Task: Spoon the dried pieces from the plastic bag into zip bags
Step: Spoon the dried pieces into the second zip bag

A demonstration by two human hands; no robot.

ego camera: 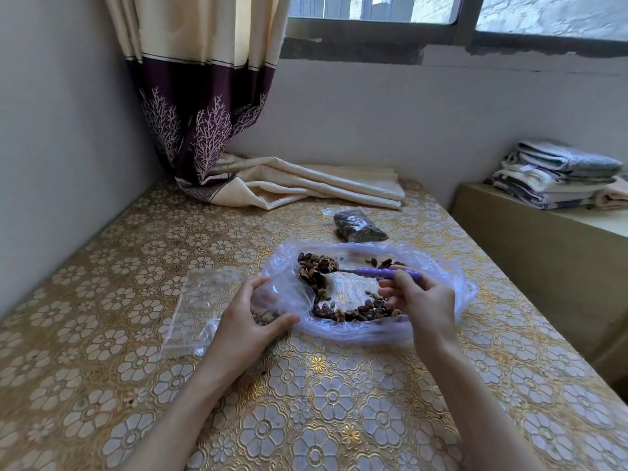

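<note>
Pinching my spoon (373, 271) right-handed (421, 300); left hand (253, 319) grips a zip bag (204, 300) at nine o'clock. Plastic bag (435, 266): limp, slippery, I'd judge; hold the rim.

Soft window (441, 8) daylight, wide-angle edge distortion

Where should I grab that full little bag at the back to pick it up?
Probably by the flat, empty top strip of the full bag, at its far left end. The lumpy dark filling bulges in the rest, so the strip is thinner and easier to pinch. Come from above with thumb and finger, since it lies flat on the table.
</note>
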